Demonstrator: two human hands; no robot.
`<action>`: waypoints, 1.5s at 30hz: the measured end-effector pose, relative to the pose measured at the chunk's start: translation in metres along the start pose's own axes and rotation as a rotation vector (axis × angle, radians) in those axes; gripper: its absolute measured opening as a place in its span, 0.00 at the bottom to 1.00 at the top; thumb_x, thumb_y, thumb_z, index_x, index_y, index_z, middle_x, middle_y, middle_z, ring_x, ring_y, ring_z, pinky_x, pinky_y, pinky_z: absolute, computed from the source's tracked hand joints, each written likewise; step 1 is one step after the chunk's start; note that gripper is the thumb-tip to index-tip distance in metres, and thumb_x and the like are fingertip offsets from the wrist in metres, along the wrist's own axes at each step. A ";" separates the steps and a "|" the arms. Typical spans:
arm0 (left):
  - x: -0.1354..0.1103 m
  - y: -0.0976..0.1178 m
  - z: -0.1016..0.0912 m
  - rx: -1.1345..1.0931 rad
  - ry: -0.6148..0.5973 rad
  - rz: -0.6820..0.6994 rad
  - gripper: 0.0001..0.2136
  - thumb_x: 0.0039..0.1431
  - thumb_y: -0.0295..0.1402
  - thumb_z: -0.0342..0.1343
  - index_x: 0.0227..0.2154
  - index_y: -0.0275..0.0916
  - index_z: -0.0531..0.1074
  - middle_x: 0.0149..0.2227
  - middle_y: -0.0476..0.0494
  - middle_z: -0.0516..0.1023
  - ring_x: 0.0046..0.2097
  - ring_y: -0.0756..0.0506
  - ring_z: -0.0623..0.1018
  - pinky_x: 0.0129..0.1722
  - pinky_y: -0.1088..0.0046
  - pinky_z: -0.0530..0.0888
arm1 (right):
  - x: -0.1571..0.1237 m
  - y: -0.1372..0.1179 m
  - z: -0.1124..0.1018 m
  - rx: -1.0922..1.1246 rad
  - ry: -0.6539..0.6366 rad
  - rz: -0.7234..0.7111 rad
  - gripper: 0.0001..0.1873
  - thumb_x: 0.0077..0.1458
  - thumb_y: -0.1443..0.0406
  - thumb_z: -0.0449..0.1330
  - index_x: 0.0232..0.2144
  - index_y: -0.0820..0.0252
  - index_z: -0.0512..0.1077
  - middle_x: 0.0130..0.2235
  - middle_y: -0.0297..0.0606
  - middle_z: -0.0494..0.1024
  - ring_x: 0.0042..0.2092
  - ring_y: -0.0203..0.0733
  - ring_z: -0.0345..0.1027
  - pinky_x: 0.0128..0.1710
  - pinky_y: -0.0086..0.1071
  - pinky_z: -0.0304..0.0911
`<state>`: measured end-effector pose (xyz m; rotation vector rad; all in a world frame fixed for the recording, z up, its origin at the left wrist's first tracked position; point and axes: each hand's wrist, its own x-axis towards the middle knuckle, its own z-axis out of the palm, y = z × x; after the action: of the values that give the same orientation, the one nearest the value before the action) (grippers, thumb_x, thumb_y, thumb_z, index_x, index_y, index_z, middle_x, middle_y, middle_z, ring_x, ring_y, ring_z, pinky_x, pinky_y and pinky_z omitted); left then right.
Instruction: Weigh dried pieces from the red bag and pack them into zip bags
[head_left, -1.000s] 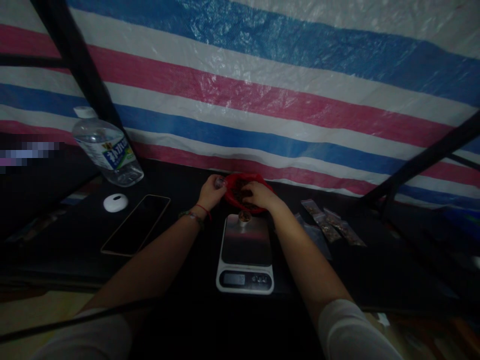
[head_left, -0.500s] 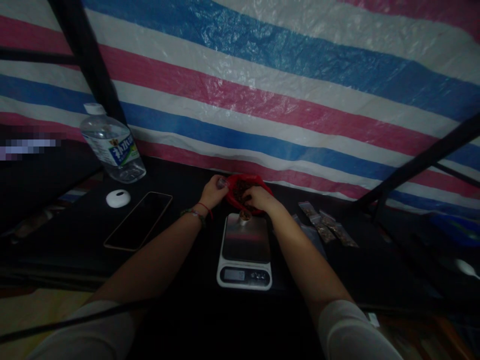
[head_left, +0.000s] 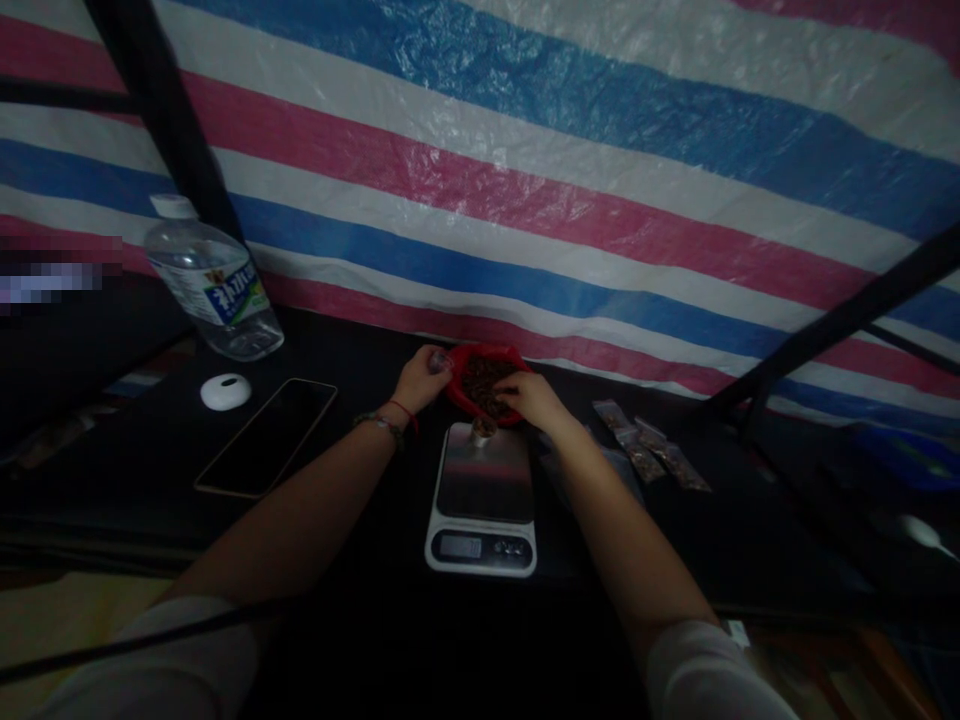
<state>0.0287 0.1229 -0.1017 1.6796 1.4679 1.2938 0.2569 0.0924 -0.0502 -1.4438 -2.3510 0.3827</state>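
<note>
A red plastic bag [head_left: 516, 354] with its mouth rolled open holds loose dark-brown dried bits [head_left: 486, 378]. My left hand [head_left: 421, 378] is closed at the bag's left side, around a small clear plastic piece [head_left: 440, 360] whose kind I cannot make out. Over the right part of the brown bits, my right hand [head_left: 531, 396] has its fingers bent and drawn together at the heap; what lies between the fingertips is hidden. Just in front stands a white kitchen scale [head_left: 484, 490] with a steel plate. A small round cup [head_left: 484, 431] containing brown bits sits at the plate's far edge.
Several filled zip bags [head_left: 651, 448] lie to the right, near clear bags [head_left: 611, 462] partly behind my right forearm. Left are a phone [head_left: 268, 437], a white rounded case [head_left: 226, 391] and a large water bottle [head_left: 214, 280]. Black frame bars [head_left: 847, 320] and a striped sheet [head_left: 562, 210] bound the table.
My right hand has lifted slightly and drawn back to the right, so more of the brown bits show. My left hand stays by the bag. The whole view has shifted a little.
</note>
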 end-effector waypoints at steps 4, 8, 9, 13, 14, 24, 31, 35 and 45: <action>0.000 -0.001 0.000 0.019 0.006 0.012 0.17 0.47 0.36 0.57 0.41 0.38 0.70 0.37 0.44 0.76 0.37 0.46 0.75 0.38 0.70 0.72 | -0.030 -0.017 -0.020 0.073 -0.002 0.052 0.12 0.49 0.70 0.62 0.37 0.57 0.79 0.40 0.38 0.81 0.43 0.42 0.74 0.45 0.31 0.64; 0.000 0.001 0.001 0.016 0.005 0.016 0.17 0.46 0.36 0.57 0.41 0.37 0.70 0.36 0.44 0.76 0.36 0.46 0.75 0.37 0.70 0.71 | -0.058 -0.045 -0.029 0.053 -0.127 0.096 0.11 0.48 0.70 0.61 0.35 0.56 0.79 0.36 0.37 0.82 0.38 0.42 0.74 0.38 0.30 0.63; 0.001 0.002 0.000 0.015 0.007 0.015 0.17 0.46 0.35 0.57 0.41 0.37 0.70 0.36 0.44 0.76 0.35 0.46 0.75 0.37 0.70 0.71 | -0.062 -0.051 -0.029 0.042 -0.145 0.107 0.11 0.49 0.70 0.61 0.34 0.56 0.80 0.35 0.37 0.81 0.38 0.42 0.74 0.36 0.30 0.63; 0.000 0.004 0.000 0.016 0.002 0.010 0.17 0.46 0.35 0.57 0.40 0.37 0.70 0.36 0.44 0.76 0.35 0.46 0.75 0.37 0.70 0.71 | -0.068 -0.065 -0.018 -0.009 -0.180 0.140 0.11 0.47 0.72 0.61 0.33 0.57 0.79 0.35 0.38 0.81 0.38 0.42 0.74 0.36 0.30 0.61; 0.000 0.005 -0.001 0.015 0.001 0.008 0.17 0.46 0.35 0.57 0.40 0.37 0.70 0.36 0.44 0.76 0.36 0.46 0.75 0.37 0.70 0.71 | -0.069 -0.067 -0.016 -0.016 -0.182 0.142 0.10 0.47 0.71 0.61 0.33 0.57 0.79 0.35 0.39 0.81 0.37 0.43 0.74 0.36 0.30 0.61; -0.001 0.005 -0.001 0.059 0.001 0.009 0.17 0.46 0.35 0.57 0.41 0.37 0.70 0.37 0.43 0.76 0.36 0.46 0.75 0.38 0.70 0.71 | -0.076 -0.057 -0.021 0.300 -0.188 0.173 0.17 0.45 0.70 0.64 0.41 0.59 0.75 0.39 0.38 0.79 0.37 0.39 0.72 0.35 0.29 0.63; -0.002 0.007 -0.002 0.032 -0.005 0.005 0.19 0.46 0.35 0.57 0.43 0.37 0.70 0.39 0.43 0.76 0.38 0.46 0.75 0.41 0.70 0.71 | -0.075 -0.041 -0.014 0.375 -0.137 0.186 0.07 0.46 0.71 0.61 0.32 0.61 0.75 0.32 0.36 0.78 0.32 0.37 0.71 0.31 0.28 0.62; -0.003 0.009 -0.001 -0.007 -0.005 -0.009 0.19 0.46 0.36 0.57 0.43 0.36 0.70 0.39 0.43 0.76 0.37 0.46 0.75 0.39 0.71 0.72 | -0.076 -0.036 -0.018 0.452 -0.144 0.140 0.07 0.49 0.68 0.60 0.32 0.62 0.76 0.32 0.37 0.78 0.33 0.37 0.71 0.33 0.28 0.63; -0.001 0.006 0.000 -0.006 -0.012 -0.002 0.18 0.46 0.36 0.57 0.42 0.35 0.70 0.38 0.41 0.76 0.37 0.45 0.74 0.39 0.69 0.72 | -0.082 -0.024 -0.029 0.303 -0.316 0.146 0.08 0.44 0.69 0.63 0.32 0.60 0.77 0.32 0.34 0.79 0.34 0.36 0.71 0.34 0.27 0.62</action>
<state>0.0315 0.1207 -0.0971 1.6792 1.4571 1.2833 0.2850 0.0095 -0.0273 -1.4960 -2.2915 1.0258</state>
